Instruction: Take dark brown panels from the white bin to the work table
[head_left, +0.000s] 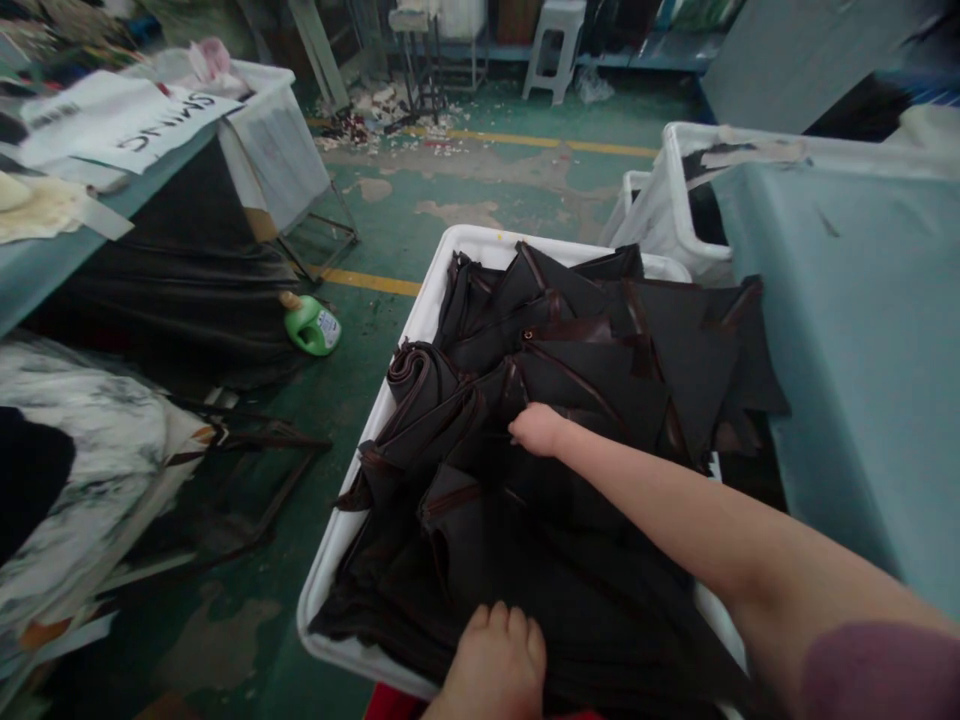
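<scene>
Over a white plastic bin (480,240) of folded black cloth (600,380), the right hand (538,430) rested with fingers bunched and the left hand (491,665) with fingers pressed together, any pinch impossible to tell.

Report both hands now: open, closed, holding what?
Left hand: on the black fabric stack, curled over it; whether it grips cannot be told.
Right hand: pressed into the black fabric stack; whether it grips cannot be told.

A white plastic bin (480,240) holds stacked, brown-edged black fabric pieces (585,385).
</scene>
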